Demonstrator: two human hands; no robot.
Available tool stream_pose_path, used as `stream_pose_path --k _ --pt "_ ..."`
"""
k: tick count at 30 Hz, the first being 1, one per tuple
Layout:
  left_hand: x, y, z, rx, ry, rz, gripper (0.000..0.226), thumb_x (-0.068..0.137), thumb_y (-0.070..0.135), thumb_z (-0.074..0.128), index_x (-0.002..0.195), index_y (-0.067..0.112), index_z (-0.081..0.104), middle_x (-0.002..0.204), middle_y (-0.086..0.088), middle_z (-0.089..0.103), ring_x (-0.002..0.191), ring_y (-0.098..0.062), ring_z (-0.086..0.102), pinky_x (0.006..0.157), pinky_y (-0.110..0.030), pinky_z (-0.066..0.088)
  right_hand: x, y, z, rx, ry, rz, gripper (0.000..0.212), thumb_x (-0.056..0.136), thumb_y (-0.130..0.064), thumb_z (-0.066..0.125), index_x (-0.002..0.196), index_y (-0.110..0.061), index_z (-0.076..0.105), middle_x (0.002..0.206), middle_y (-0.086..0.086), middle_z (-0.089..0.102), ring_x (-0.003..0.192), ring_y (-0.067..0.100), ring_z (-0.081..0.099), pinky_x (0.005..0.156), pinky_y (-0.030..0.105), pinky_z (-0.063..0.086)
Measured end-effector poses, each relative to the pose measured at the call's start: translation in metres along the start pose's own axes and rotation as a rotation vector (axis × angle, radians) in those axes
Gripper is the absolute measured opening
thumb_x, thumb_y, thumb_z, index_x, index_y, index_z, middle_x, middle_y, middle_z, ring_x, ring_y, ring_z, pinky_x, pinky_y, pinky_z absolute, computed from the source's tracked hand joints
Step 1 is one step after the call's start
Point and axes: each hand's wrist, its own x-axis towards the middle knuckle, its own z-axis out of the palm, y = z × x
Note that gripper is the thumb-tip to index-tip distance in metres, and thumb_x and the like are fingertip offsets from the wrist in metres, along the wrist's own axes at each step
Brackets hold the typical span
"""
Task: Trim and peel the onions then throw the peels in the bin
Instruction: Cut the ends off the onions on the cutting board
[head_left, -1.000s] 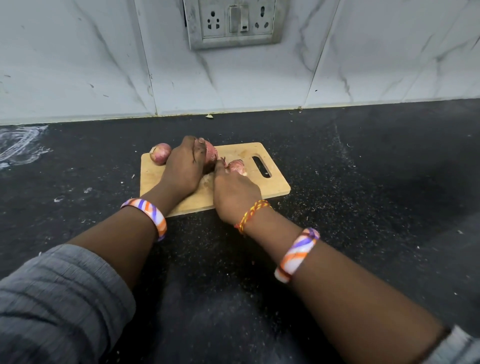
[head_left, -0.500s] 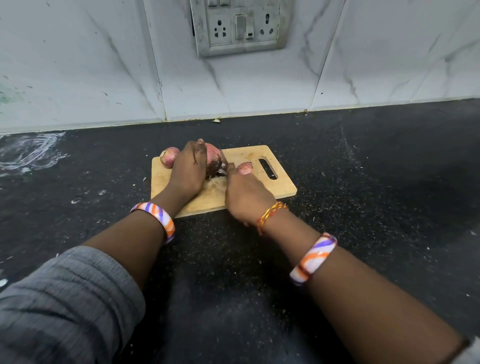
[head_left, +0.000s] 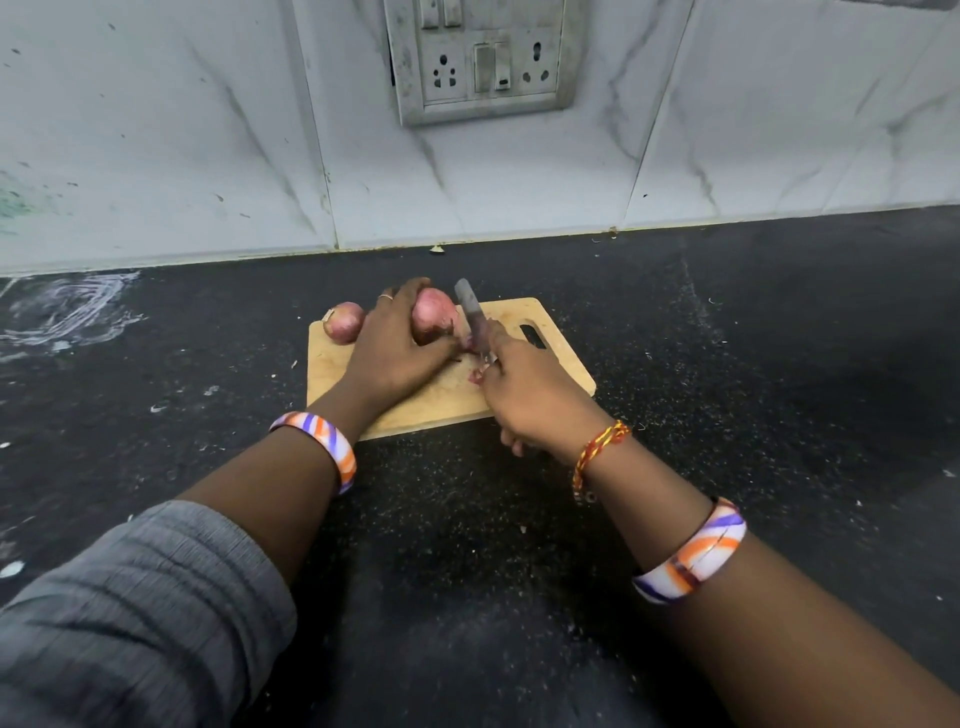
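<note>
In the middle of the frame a wooden cutting board (head_left: 561, 384) lies on the dark counter (head_left: 779, 364). The left hand (head_left: 395, 348) is curled around a red onion (head_left: 434, 317) and holds it on the board. The right hand (head_left: 530, 400) is closed around a knife (head_left: 472, 317), whose blade is just beside the onion. A second onion (head_left: 344, 322) rests at the board's upper left corner.

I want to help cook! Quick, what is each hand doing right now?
Left hand: closed around an onion on the cutting board.
Right hand: closed on a knife.
</note>
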Motion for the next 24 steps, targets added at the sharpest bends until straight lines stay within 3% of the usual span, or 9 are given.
stream_pose_path --k 2,4,8,11,14,17,20,24 --pt "-0.001 0.000 -0.002 -0.062 0.043 -0.019 0.066 0.076 0.020 0.070 0.134 0.012 0.041 0.132 -0.011 0.047 0.120 -0.024 0.048 0.101 -0.028 0.036 0.001 -0.002 -0.008 -0.003 0.005 -0.004 0.055 0.098 -0.009 0.030 0.149 -0.021 0.013 0.067 0.007 0.056 0.037 0.013 0.050 0.032 0.021 0.045" --pt "-0.002 0.001 -0.004 -0.152 0.105 -0.027 0.064 0.077 0.026 0.071 0.133 0.018 0.042 0.122 -0.005 0.054 0.107 -0.019 0.054 0.093 -0.026 0.042 0.000 -0.004 -0.017 0.019 0.009 -0.008 0.057 0.098 -0.011 0.032 0.149 -0.021 0.010 0.065 0.005 0.055 0.041 0.014 0.051 0.034 0.021 0.046" --pt "-0.004 0.005 -0.002 -0.062 0.179 0.021 0.038 0.090 0.044 0.048 0.117 0.017 0.054 0.100 -0.007 0.066 0.091 -0.024 0.061 0.077 -0.025 0.043 -0.003 -0.006 -0.025 0.086 0.009 -0.008 0.055 0.098 -0.012 0.031 0.149 -0.022 0.010 0.067 0.003 0.051 0.040 0.011 0.048 0.030 0.015 0.037" --pt "-0.004 0.003 0.000 0.065 0.181 0.023 0.053 0.088 0.054 0.028 0.104 0.013 0.058 0.090 -0.014 0.067 0.086 -0.031 0.061 0.072 -0.033 0.043 -0.006 -0.006 -0.020 0.109 0.003 -0.017 0.054 0.099 -0.012 0.028 0.149 -0.024 0.012 0.067 0.002 0.050 0.040 0.012 0.048 0.030 0.015 0.036" --pt "0.000 0.000 0.004 0.147 0.166 0.102 0.061 0.087 0.055 0.023 0.107 0.010 0.057 0.101 -0.017 0.063 0.094 -0.030 0.055 0.072 -0.028 0.033 -0.008 -0.003 -0.014 0.101 -0.026 -0.026 0.053 0.099 -0.012 0.027 0.148 -0.026 0.014 0.062 0.003 0.051 0.038 0.011 0.048 0.030 0.015 0.036" --pt "0.000 0.000 0.000 -0.020 0.174 0.142 0.051 0.092 0.049 0.030 0.111 0.009 0.057 0.103 -0.008 0.063 0.098 -0.023 0.056 0.077 -0.024 0.035 -0.011 -0.001 -0.009 0.058 -0.039 -0.043 0.053 0.099 -0.012 0.028 0.148 -0.026 0.014 0.058 0.003 0.050 0.030 0.006 0.047 0.028 0.014 0.035" --pt "-0.006 0.004 -0.004 -0.162 0.107 0.133 0.058 0.089 0.060 0.034 0.112 0.013 0.060 0.102 0.004 0.063 0.098 -0.014 0.059 0.083 -0.026 0.044 -0.009 0.000 -0.004 0.024 -0.042 -0.051 0.054 0.099 -0.013 0.028 0.149 -0.025 0.011 0.059 0.005 0.053 0.039 0.013 0.051 0.032 0.019 0.044" --pt "-0.005 0.004 0.000 -0.067 0.024 0.118 0.051 0.081 0.042 0.058 0.124 0.015 0.052 0.115 -0.007 0.055 0.102 -0.016 0.052 0.087 -0.019 0.036 -0.007 0.001 -0.005 0.036 -0.014 -0.052 0.054 0.098 -0.012 0.029 0.149 -0.023 0.012 0.073 0.008 0.057 0.042 0.015 0.052 0.036 0.023 0.047"
